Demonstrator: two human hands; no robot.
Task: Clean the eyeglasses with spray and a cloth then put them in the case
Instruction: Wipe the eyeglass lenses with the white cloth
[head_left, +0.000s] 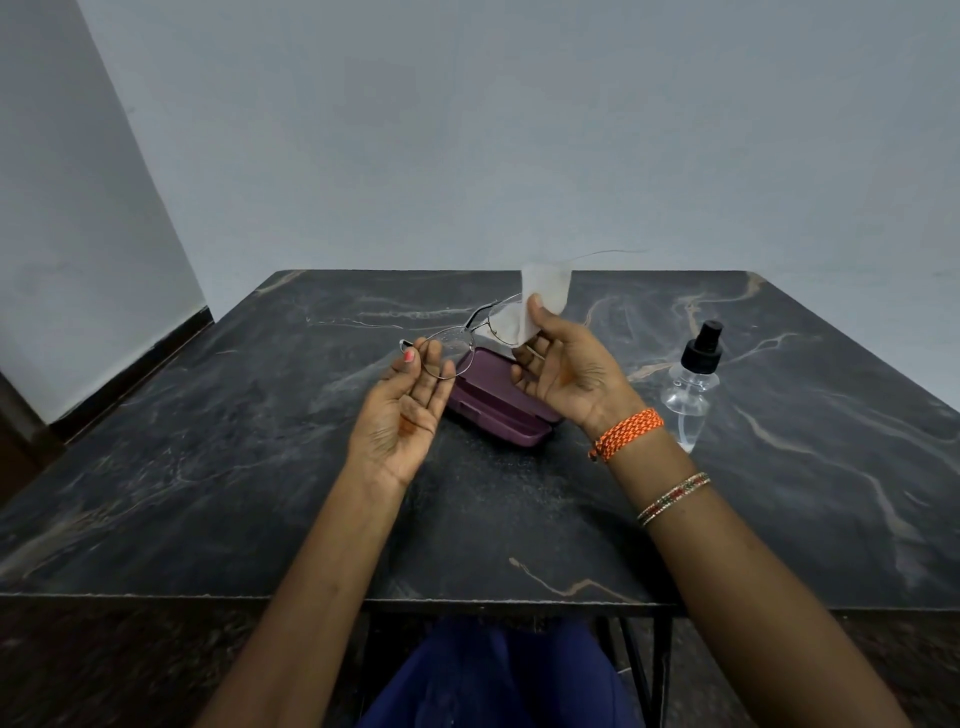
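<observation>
While left hand pinches eyeglasses, right hand (thumb up) presses cloth.

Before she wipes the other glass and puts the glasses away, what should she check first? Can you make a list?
1. Glasses held firmly: ok. The left hand pinches the eyeglasses at one lens rim.
2. Cloth ready: ok. The right hand presses the white cloth on the far lens.
3. Near lens sprayed: ok. Small droplets show on it.
4. Far lens clean: cannot tell, the cloth covers it.
5. Case ready to take the glasses: cannot tell. The purple case lies on the table under the hands, partly hidden.
6. Spray bottle out of the way: ok. It stands upright, off to the right.
</observation>
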